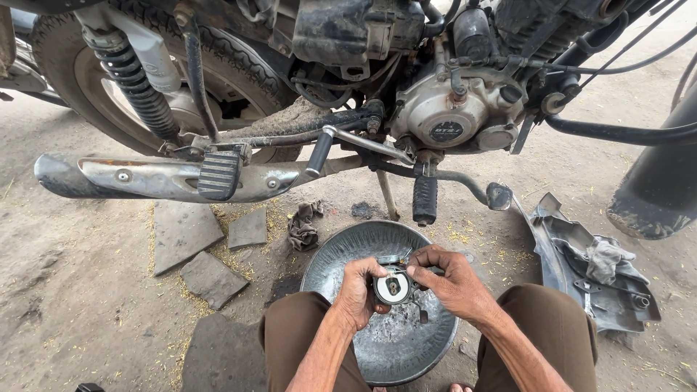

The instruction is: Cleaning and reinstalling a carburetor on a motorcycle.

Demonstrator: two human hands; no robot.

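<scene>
1. Gripped between left hand and right hand fingers, over the pan, near the motorcycle: a part.
2. Small, round, metallic, pale face, dark centre.

The round bowl is dull grey metal with dark, greasy marks. The small round part looks like shiny metal. The exhaust pipe is scratched, shiny metal. The rag is dirty cloth. The ground is rough and dusty.
</scene>
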